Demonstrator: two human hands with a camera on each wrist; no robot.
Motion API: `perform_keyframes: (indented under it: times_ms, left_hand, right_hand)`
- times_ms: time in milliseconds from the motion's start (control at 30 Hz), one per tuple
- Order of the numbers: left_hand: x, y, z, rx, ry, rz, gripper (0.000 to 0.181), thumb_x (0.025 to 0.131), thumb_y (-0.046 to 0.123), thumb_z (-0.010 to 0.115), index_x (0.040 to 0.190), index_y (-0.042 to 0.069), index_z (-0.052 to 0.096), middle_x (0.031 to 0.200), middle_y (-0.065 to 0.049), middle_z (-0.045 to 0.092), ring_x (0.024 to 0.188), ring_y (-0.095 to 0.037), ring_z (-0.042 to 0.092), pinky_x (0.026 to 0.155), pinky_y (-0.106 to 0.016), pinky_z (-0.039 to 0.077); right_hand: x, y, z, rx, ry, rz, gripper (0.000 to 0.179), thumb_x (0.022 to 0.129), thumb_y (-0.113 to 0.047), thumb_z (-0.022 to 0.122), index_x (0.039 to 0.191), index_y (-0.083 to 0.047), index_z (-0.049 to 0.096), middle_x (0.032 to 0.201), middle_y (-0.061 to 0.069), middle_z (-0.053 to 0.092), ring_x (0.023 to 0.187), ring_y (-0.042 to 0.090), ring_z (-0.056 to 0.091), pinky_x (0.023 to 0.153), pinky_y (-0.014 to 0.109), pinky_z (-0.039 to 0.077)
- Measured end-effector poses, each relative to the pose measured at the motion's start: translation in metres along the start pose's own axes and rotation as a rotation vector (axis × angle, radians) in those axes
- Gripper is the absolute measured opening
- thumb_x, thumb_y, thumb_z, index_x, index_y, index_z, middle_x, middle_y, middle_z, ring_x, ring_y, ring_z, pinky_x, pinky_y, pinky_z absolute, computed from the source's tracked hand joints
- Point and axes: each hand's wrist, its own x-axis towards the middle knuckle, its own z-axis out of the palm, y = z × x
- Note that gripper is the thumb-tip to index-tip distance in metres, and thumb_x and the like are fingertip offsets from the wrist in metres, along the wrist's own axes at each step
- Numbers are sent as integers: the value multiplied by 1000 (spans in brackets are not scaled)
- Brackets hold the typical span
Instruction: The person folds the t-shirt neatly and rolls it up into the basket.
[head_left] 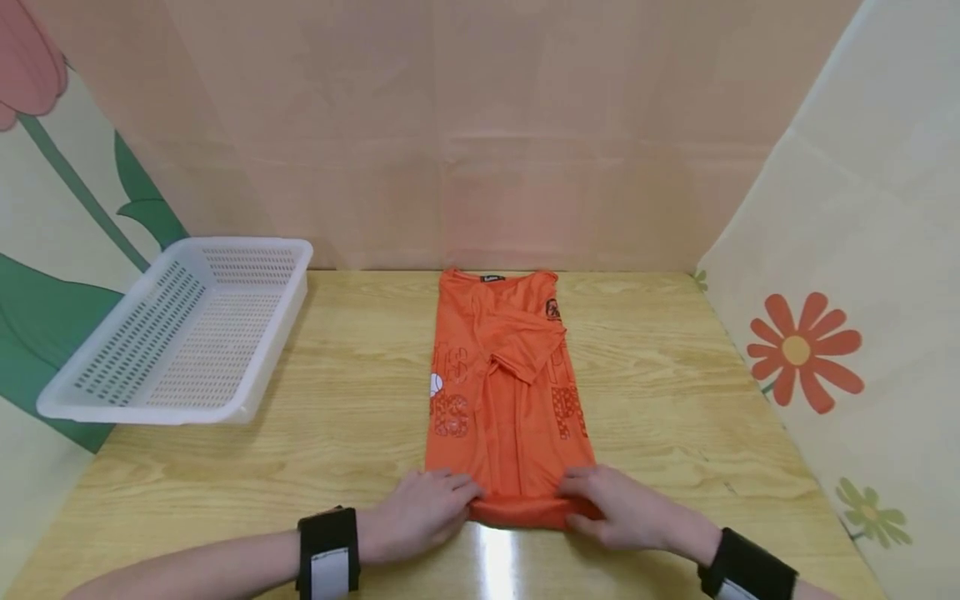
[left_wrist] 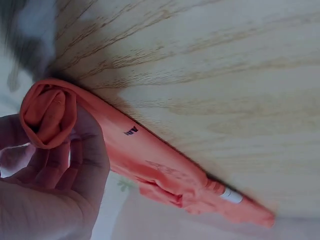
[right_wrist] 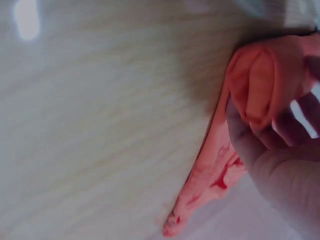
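An orange T-shirt lies on the table, its sides folded inward into a long strip and one short sleeve laid across the front. The collar with a dark label points away from me. At the near end the hem is rolled up, and the roll shows its spiral end in the left wrist view. My left hand grips the left end of this roll with curled fingers. On the other end, my right hand holds the roll between thumb and fingers; the rolled end shows in the right wrist view.
A white plastic basket with perforated walls stands at the left of the wooden table. A pink-beige backdrop rises behind the table, and a flower-printed sheet borders the right side.
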Motion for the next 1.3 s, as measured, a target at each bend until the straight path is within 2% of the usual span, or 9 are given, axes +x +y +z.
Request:
perform_keyframes:
  times_ms: [100,200,300,400,600,833,967,1100,1300]
  left_hand:
    - [3,-5,-2,-133,-2,-20,25,105,19,61,129,21,69,122,5,77,103,-9,72,76,-19,51]
    - [6,-9,-4,-223,7,-8,20,105,16,61,122,19,71,113,5,78,97,-5,72,77,-18,53]
    - [9,-12,-7,-264,0,-7,17,105,14,61,118,17,72,112,4,78,97,-4,72,79,-20,55]
    - [10,-14,-9,-275,-17,-24,17,105,14,61,117,17,73,114,4,79,100,-5,72,81,-21,56]
    - [12,-14,-10,-268,-61,-65,18,105,16,60,118,19,72,114,5,78,91,0,68,73,-19,52]
    - [7,-4,-15,-36,-128,-84,30,107,31,58,133,19,65,111,1,74,80,-8,65,62,-26,49]
    - [3,-1,-16,-2,-143,-91,22,106,31,60,122,17,65,97,2,69,75,-10,61,60,-25,46]
    - [1,0,-19,-21,-138,-90,11,104,25,63,110,15,65,89,3,66,72,-8,57,61,-21,44]
    - [-1,7,-20,131,-99,-78,32,101,37,68,125,16,65,107,0,72,91,-13,64,59,-24,48]
  right_hand:
    - [-3,-25,-13,-155,-29,43,52,95,-46,74,141,-24,62,131,-2,67,115,17,67,93,46,59]
    - [-7,-34,-12,-324,29,-6,57,92,-42,78,142,-25,57,130,-3,64,115,21,65,90,50,60]
    - [-9,-37,-7,-472,138,-74,50,90,-31,80,135,-23,60,118,-6,64,105,17,65,79,42,60]
    - [-10,-37,-6,-524,188,-91,40,90,-25,79,127,-23,64,110,-7,64,97,14,65,67,33,54]
    - [-8,-33,-10,-361,147,-36,24,92,-17,76,115,-18,72,101,-6,68,87,9,67,62,27,52]
    - [-1,-20,-16,-147,81,4,15,94,-14,75,109,-15,76,95,-7,72,83,3,66,69,28,55]
    - [4,14,3,-93,97,-36,14,96,-16,75,109,-18,76,97,-7,75,86,2,68,70,29,56]
    - [11,59,28,-56,71,-25,15,96,-20,75,109,-29,75,98,-17,72,86,-6,64,70,25,55]
    - [16,80,36,-13,-7,17,19,97,-18,72,105,-36,71,93,-26,64,80,-9,56,69,22,49]
